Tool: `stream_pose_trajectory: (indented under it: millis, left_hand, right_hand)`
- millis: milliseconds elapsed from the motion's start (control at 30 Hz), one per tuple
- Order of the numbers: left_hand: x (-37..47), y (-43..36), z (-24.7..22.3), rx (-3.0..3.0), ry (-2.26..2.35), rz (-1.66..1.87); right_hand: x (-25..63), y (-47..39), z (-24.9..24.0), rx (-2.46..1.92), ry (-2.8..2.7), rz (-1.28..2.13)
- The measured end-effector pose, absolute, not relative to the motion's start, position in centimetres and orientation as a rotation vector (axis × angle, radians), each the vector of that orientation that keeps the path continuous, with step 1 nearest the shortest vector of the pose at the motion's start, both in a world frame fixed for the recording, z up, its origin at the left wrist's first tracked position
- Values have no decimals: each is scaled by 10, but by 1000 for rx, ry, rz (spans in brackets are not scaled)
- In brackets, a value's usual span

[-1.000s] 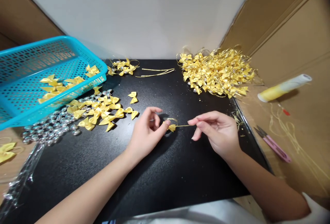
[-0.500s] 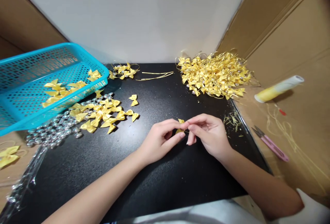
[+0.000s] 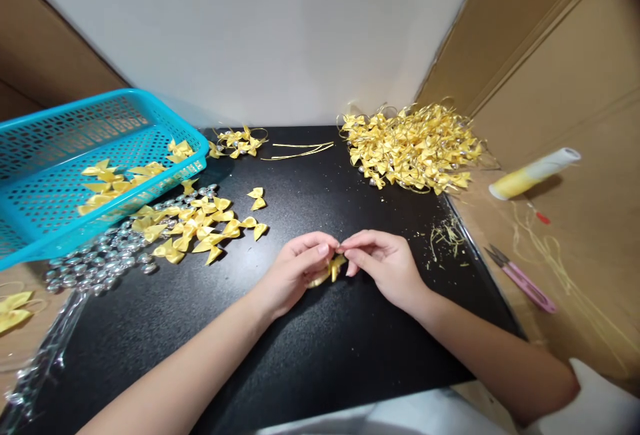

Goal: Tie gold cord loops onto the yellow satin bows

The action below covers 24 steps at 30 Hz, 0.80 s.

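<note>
Over the black tabletop (image 3: 240, 328), a yellow ribbon bow (image 3: 336, 267) hangs between my two hands, partly covered by fingers. My left hand (image 3: 295, 271) is closed on it, thumb and index finger pinched near its top. A curved yellow strip shows below the left fingers. My right hand (image 3: 387, 265) is closed too, thumb and fingertips pinched together right against the left fingertips. What lies in that pinch is too small to make out. Several loose yellow bows (image 3: 200, 225) lie to the left, beside silvery beads (image 3: 100, 265).
A blue basket (image 3: 150, 98) with several bows stands at left. A heap of bows with gold cords (image 3: 415, 148) lies back right. Cut cords (image 3: 300, 151) lie at the back. To the right are thread snips (image 3: 525, 285), a yellow-white roll (image 3: 535, 173) and cord scraps (image 3: 450, 235).
Both hands have shifted a little left. The left hand has turned so its thumb is on top, and more of the bow now shows below the fingertips.
</note>
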<state>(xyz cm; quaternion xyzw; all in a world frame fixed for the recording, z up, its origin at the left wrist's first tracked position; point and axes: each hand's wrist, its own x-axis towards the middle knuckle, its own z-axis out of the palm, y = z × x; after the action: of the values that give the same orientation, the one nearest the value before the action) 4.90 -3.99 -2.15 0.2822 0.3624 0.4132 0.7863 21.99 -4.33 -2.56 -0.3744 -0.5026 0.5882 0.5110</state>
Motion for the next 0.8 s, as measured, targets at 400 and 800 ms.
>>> stream_pose_trajectory:
  millis: [400,800]
  left_hand:
    - [53,-48,-24,850,1115,959]
    - [50,-51,-27,1284,1252,942]
  right_hand:
    - [227,-42,-19,-901,-1639,841]
    - [227,-41,-19,-1102,-1753,790]
